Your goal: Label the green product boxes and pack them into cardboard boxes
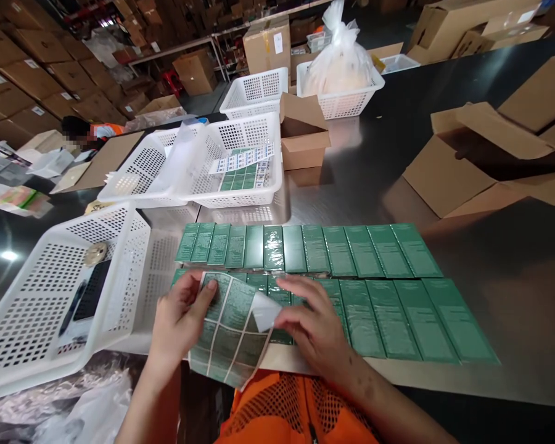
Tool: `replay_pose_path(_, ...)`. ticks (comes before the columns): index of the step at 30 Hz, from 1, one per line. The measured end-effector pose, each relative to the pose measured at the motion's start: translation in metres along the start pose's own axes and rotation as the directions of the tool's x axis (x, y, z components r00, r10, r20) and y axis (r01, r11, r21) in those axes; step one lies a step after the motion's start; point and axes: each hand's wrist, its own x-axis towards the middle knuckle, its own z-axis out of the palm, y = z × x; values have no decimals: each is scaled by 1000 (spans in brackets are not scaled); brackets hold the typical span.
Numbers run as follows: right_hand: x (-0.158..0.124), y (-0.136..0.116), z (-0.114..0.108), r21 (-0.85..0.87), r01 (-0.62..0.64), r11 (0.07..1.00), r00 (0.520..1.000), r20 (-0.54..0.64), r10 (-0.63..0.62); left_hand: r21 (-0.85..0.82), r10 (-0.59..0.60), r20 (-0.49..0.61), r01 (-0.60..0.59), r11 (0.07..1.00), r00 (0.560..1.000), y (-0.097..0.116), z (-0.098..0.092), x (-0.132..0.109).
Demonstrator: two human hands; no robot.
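Note:
A sheet of green stickers (234, 330), divided by pale lines, is pinched at its upper left by my left hand (182, 311). At its upper right corner, which curls back and shows white, are the thumb and fingertips of my right hand (312, 317), closed on that corner. Beneath and beyond the sheet, two rows of green shrink-wrapped boxes (337, 250) lie side by side on the metal table (342, 197). Both hands and the sheet cover part of the nearer row.
A white basket (134, 240) with a dark flat object stands at left. Behind, another white basket (240, 200) holds more sticker sheets. A small carton (305, 151) sits beside it, and a large open carton (448, 172) is at right. Another person (86, 132) is at far left.

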Motion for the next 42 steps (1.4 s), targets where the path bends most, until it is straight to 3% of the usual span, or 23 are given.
replay_pose_path(2, -12, -7, -12, 14, 192, 981, 972, 134, -192, -74, -122, 119, 131, 989, 985, -6, -4, 11)
replay_pose_path(3, -18, -12, -21, 75, 214, 974, 950, 216, -226, -118, -185, 169, 206, 971, 968, -11, -7, 17)
replay_pose_path(5, -24, -21, -46, 213, 140, 967, 909, 359, -211, -190, -281, 191, 316, 930, 941, -21, -11, 28)
replay_pose_path(6, -22, -24, -59, 253, 88, 963, 910, 374, -181, -210, -305, 177, 338, 917, 936, -24, -13, 32)
replay_pose_path(8, -8, -23, -83, 263, 32, 964, 948, 297, -113, -149, -292, 132, 310, 939, 947, -27, -11, 38)
replay_pose_path(10, 18, -13, -99, 191, -18, 982, 986, 166, -14, 61, -203, 133, 196, 979, 970, -20, -2, 38)
replay_pose_path(11, 33, -4, -103, 141, -92, 986, 991, 109, 77, 178, -149, 164, 119, 977, 975, -14, 5, 37)
replay_pose_path(13, 63, 17, -103, 77, -292, 953, 955, 78, 286, 323, -76, 246, -8, 946, 966, 1, 22, 34)
replay_pose_path(16, 97, 47, -91, 131, -513, 848, 855, 167, 492, 308, -38, 306, -62, 949, 951, 15, 46, 30)
replay_pose_path(19, 118, 66, -68, 238, -601, 763, 797, 257, 547, 256, -46, 317, -38, 966, 947, 12, 56, 34)
replay_pose_path(26, 152, 85, -5, 304, -684, 663, 725, 384, 572, 188, -146, 407, 74, 979, 902, -15, 42, 58)
replay_pose_path(31, 164, 101, 25, 243, -726, 643, 663, 494, 562, 149, -144, 470, 82, 985, 871, -24, 47, 72)
replay_pose_path(33, 164, 106, 31, 203, -706, 679, 668, 510, 543, 167, -143, 464, 72, 983, 874, -26, 51, 76)
replay_pose_path(37, 162, 113, 36, 103, -580, 808, 756, 439, 486, 224, -169, 461, 70, 972, 871, -27, 59, 80)
replay_pose_path(42, 158, 113, 36, 56, -528, 847, 789, 403, 465, 288, -208, 488, 69, 955, 848, -24, 64, 79)
